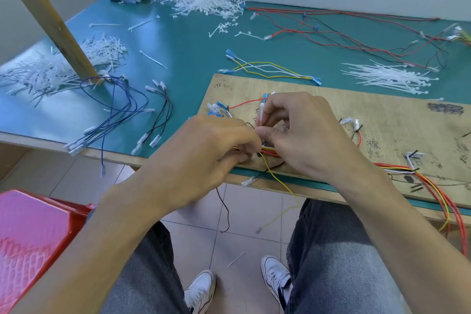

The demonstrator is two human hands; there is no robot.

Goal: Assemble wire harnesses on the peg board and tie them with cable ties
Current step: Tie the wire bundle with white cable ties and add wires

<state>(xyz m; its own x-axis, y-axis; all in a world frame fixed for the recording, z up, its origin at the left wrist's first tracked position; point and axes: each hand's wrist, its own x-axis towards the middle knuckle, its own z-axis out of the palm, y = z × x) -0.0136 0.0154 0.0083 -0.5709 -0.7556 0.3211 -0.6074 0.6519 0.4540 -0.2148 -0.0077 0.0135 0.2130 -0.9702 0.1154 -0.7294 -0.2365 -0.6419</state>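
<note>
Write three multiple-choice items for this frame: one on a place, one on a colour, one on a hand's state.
1. Where do the loose yellow and white wires lie?
A. On the floor
B. On the table mat, just beyond the far edge of the board
C. On a stool

2. What colour is the table mat?
A. Teal green
B. Black
C. Orange

3. What is the right hand doing?
A. Lying flat on the board
B. Holding a white tool
C. Pinching a white cable tie

Key:
1 B: they lie on the mat past the board's far edge.
2 A: teal green shows all around the board.
3 C: its fingers pinch the upright tie above the wire bundle that the left hand grips.
</note>
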